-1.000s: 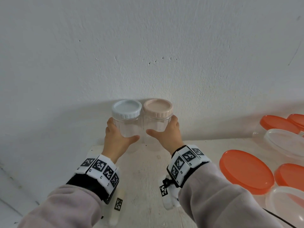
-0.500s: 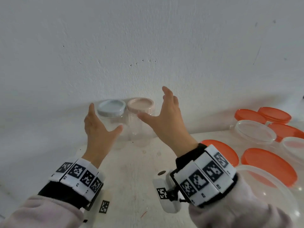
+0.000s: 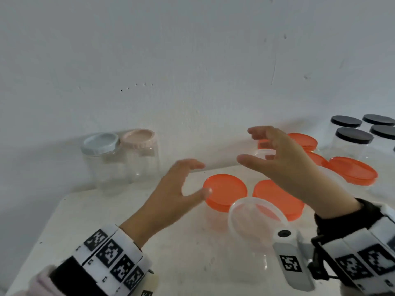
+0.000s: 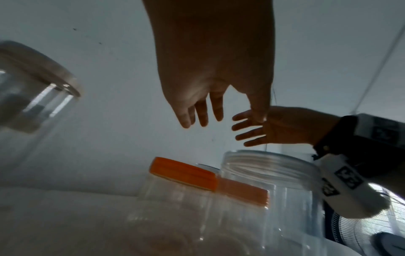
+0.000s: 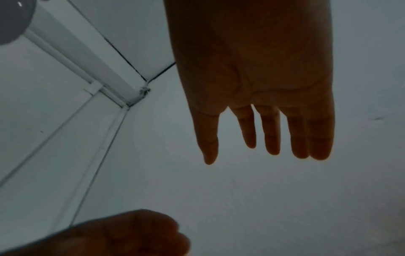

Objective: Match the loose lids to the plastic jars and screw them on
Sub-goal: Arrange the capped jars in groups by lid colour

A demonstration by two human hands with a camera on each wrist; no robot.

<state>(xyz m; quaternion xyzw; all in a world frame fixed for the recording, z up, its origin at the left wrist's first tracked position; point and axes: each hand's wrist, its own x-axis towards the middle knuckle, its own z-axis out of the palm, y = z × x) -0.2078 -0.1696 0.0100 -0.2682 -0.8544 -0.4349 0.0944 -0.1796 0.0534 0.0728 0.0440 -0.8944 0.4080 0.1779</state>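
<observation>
Both hands have left the two capped jars and swung right | blue-lidded jar (image 3: 100,161), pink-lidded jar (image 3: 140,155): clear plastic, ribbed lids, touching, at wall | left hand (image 3: 171,195) fingers spread, empty, near round orange lid (image 3: 224,192) | open clear jar (image 3: 254,227) on white table (image 3: 181,263) | right hand (image 3: 284,163) fingers loosely apart, empty | black-lidded jars (image 3: 352,137) far right | no readable writing.

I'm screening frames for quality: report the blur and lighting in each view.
Head: evenly lit, left hand and right hand motion-blurred. Left wrist: backlit, dark palm, the lidded jar at left smeared. Right wrist: dim and grainy, fingers silhouetted against the pale wall.
</observation>
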